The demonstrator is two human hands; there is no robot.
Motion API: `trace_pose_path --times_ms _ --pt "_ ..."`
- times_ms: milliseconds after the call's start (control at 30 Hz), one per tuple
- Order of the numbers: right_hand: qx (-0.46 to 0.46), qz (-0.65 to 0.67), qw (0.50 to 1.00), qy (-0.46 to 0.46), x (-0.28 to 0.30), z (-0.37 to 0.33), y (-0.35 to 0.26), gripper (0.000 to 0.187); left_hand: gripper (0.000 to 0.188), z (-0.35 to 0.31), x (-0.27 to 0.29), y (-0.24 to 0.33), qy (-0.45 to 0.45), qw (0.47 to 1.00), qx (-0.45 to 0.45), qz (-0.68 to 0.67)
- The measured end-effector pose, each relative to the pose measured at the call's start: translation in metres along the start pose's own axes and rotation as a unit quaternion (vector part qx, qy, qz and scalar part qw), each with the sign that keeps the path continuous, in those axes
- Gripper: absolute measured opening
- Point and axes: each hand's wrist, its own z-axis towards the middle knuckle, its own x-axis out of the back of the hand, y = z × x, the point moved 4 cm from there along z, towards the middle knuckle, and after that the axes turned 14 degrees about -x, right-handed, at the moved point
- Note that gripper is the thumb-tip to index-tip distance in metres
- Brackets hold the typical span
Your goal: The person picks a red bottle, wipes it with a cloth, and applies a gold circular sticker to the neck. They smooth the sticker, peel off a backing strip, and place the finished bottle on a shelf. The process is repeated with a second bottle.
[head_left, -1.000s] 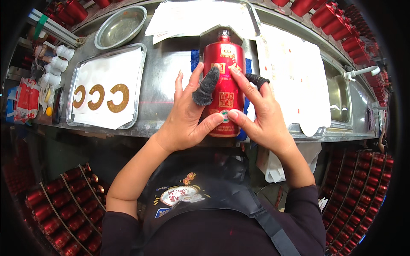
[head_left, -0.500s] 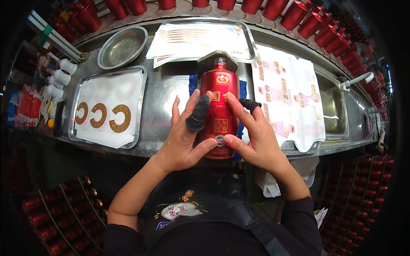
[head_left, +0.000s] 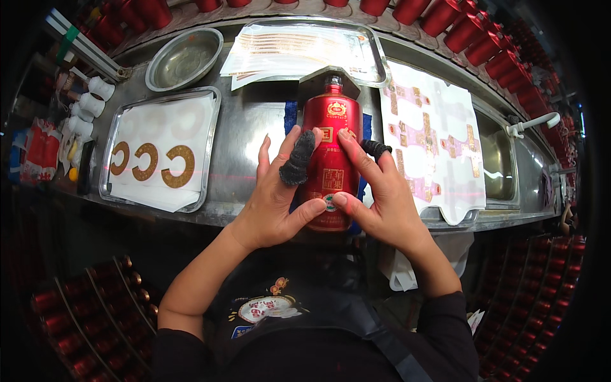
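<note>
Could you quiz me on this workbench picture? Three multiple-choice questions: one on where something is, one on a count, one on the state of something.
1. Where does the red bottle lie?
A. In the round metal bowl
B. On the metal counter, between both hands
C. On the floor

2. How many gold C-shaped labels lie on the left tray?
A. One
B. Three
C. Six

3. How is the bottle held?
A. Left hand only
B. Untouched
C. Left hand and right hand both press on it

Answers: 1 B, it lies on the steel top. 2 B, three gold shapes show. 3 C, fingers of both hands touch its front.
</note>
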Motion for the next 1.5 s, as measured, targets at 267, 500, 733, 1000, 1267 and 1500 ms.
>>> trace_pose_path --times_ms 267,500,733,1000,1267,1500 --pt "-0.027 0.024 0.999 -0.022 -0.006 0.001 0.012 0.08 0.082 -0.007 -0.004 -0.009 0.036 0.999 -0.011 -0.035" --pt "0.002 0.137 0.991 -0.009 -0.006 0.0 0.022 0.074 0.075 -0.014 0.0 -0.015 0.076 0.988 0.016 -0.135" --pt "-0.039 0.105 0.994 -0.013 -0.005 -0.013 0.026 0.077 0.08 -0.013 -0.011 -0.013 0.044 0.991 0.0 -0.126" --pt "-0.006 0.106 0.994 -0.023 -0.007 -0.009 0.026 0.083 0.083 -0.013 -0.009 -0.013 0.054 0.992 -0.002 -0.116" --pt "-0.014 0.079 0.996 -0.035 -0.007 -0.009 0.023 0.085 0.084 -0.013 -0.008 -0.013 0.055 0.995 -0.005 -0.085" --pt "-0.035 0.07 0.996 -0.038 -0.001 -0.007 0.013 0.083 0.081 -0.009 -0.002 -0.005 0.049 0.997 -0.029 -0.051"
